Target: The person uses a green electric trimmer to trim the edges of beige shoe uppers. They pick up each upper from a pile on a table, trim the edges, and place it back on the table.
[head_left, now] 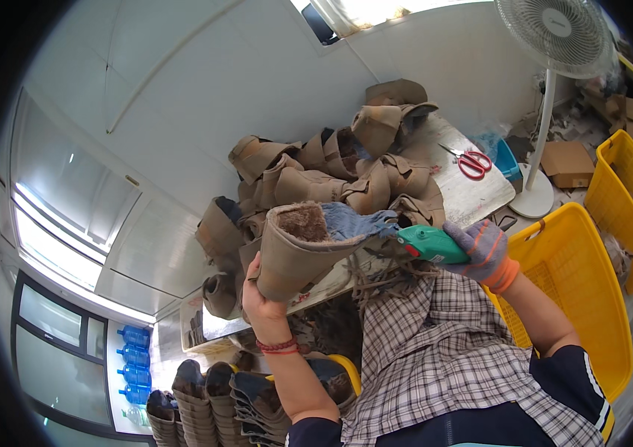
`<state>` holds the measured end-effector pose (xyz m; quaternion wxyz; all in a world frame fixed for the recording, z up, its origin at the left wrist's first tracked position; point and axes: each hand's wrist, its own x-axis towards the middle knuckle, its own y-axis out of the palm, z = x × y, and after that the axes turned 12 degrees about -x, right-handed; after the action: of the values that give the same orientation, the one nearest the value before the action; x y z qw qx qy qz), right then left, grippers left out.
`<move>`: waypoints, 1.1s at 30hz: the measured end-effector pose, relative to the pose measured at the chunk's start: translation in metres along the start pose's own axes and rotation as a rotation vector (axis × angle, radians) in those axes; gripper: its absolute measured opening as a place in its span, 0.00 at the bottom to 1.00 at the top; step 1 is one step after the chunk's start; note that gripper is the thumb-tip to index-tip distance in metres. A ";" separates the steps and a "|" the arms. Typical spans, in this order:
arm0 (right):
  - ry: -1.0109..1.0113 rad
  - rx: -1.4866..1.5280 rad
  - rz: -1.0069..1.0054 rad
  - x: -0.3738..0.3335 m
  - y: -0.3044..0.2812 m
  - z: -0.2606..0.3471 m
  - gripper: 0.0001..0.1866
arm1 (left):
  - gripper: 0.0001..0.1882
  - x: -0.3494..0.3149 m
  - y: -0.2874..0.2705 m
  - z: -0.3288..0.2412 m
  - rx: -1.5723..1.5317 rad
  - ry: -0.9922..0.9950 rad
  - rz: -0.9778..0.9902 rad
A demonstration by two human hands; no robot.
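Note:
A tan boot shaft (294, 262) with brown fluffy lining stands tilted in front of me, its opening facing up. My bare left hand (261, 296) grips it from the left side, fingers partly hidden behind it. Ragged blue fabric (354, 221) hangs out of the opening toward the right. In a grey-and-orange glove, my right hand (484, 252) is wrapped round a green handheld electric cutter (434, 244). The cutter's front end meets the frayed tip of the blue fabric; its blade cannot be made out.
Behind lies a heap of tan boot shafts (309, 185) on a white table (465, 179), with red-handled scissors (473, 164). Yellow baskets (577, 298) and a standing fan (547, 112) are at right. Stacked boot shafts (193, 402) stand lower left; grey scraps (387, 279) hang at the table edge.

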<state>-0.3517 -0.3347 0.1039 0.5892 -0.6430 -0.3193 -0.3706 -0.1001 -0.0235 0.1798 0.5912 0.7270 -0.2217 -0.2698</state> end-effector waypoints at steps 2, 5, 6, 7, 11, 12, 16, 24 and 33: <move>-0.022 0.025 0.023 0.003 0.001 0.001 0.37 | 0.17 -0.003 -0.003 0.004 -0.002 -0.018 0.047; -0.010 0.064 0.000 0.008 0.002 0.010 0.38 | 0.17 -0.007 -0.004 0.008 -0.045 -0.058 0.080; -0.023 0.068 0.013 0.010 0.003 0.012 0.38 | 0.17 -0.008 -0.005 0.009 -0.061 -0.076 0.097; -0.036 0.072 0.028 0.011 0.003 0.014 0.38 | 0.17 -0.009 -0.008 0.009 -0.074 -0.098 0.126; -0.045 0.100 0.008 0.017 0.005 0.024 0.38 | 0.17 -0.012 -0.016 0.007 -0.069 -0.115 0.251; -0.039 0.105 -0.008 0.019 0.004 0.026 0.38 | 0.17 -0.014 -0.017 0.007 -0.064 -0.094 0.253; -0.026 0.153 -0.051 0.027 0.003 0.035 0.38 | 0.18 -0.021 -0.008 0.008 -0.018 0.052 0.116; -0.032 0.220 -0.026 0.040 0.001 0.051 0.38 | 0.18 -0.039 0.004 0.028 -0.003 0.139 0.181; 0.085 0.331 0.047 0.048 -0.001 0.075 0.37 | 0.23 -0.050 -0.015 0.058 0.250 0.391 0.429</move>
<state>-0.3198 -0.2608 0.1425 0.7086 -0.5282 -0.3357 -0.3258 -0.1755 -0.0315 0.1625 0.5723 0.7687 -0.2834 0.0352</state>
